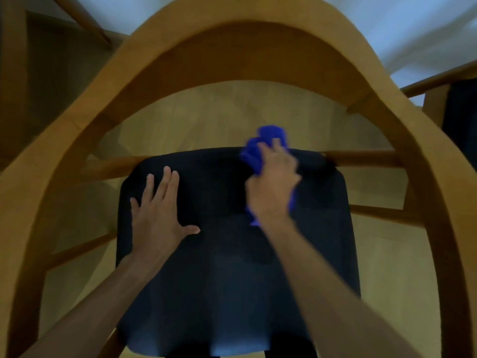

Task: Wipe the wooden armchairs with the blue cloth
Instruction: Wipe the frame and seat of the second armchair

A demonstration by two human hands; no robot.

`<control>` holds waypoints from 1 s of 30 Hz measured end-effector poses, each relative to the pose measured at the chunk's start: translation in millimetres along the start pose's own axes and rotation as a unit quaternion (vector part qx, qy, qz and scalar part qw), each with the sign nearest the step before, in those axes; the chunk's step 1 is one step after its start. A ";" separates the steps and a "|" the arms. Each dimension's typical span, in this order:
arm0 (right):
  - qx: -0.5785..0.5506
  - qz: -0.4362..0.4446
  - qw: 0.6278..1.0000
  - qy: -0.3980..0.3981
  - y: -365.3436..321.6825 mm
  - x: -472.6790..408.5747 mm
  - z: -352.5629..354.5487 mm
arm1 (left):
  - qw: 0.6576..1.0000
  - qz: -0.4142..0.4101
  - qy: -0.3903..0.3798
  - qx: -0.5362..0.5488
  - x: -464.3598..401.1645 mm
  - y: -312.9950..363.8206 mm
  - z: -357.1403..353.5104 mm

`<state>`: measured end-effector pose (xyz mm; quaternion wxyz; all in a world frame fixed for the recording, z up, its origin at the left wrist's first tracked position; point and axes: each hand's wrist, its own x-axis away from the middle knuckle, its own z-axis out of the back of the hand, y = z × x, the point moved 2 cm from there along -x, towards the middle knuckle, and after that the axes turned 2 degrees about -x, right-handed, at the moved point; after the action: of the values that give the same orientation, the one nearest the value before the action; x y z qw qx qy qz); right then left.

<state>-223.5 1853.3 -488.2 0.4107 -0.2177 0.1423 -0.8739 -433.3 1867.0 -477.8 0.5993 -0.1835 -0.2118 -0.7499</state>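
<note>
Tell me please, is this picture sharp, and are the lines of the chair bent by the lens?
Head view: soft overall, with motion blur strongest on the right hand and the blue cloth; the left hand on the dark seat is clearer. The wide angle bows the wooden armchair frame into a big arch. Lighting is dim, without glare.

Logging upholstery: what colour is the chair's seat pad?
Black or very dark navy seat pad, plain, in the head view.

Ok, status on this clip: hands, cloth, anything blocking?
Left hand flat on dark seat, fingers spread. Right hand grips blue cloth at seat's far edge. Armchair frame unobstructed.
</note>
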 end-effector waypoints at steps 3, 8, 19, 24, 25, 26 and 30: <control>-0.067 0.091 0.991 -0.078 -68.3 44.7 -42.5 | 1.000 -0.016 0.007 0.015 1.8 -1.4 2.0; -0.177 0.171 0.956 -0.160 -48.7 33.8 -18.3 | 1.000 -0.018 0.002 0.006 2.8 -4.2 5.1; -0.050 -0.110 0.992 0.047 66.9 -35.4 42.2 | 0.999 -0.021 0.015 -0.025 3.7 -4.0 1.7; -0.150 -0.047 0.987 0.029 -7.1 21.2 0.2 | 1.000 -0.020 0.005 -0.021 1.6 -2.0 2.8; -0.167 -0.006 0.986 0.000 -26.9 44.9 -11.8 | 1.000 -0.023 0.004 -0.011 2.1 -3.2 3.0; -0.173 0.029 0.984 -0.029 -44.2 65.1 -23.2 | 1.000 -0.028 0.008 -0.001 2.4 -3.9 2.7; -0.220 0.069 0.967 -0.105 -55.8 79.4 -32.4 | 0.999 -0.029 0.015 -0.009 3.0 -0.7 6.0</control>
<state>-321.3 1828.3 -471.4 0.4248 -0.3834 0.3019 -0.7625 -434.6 1867.9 -471.2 0.5786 -0.1718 -0.2011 -0.7716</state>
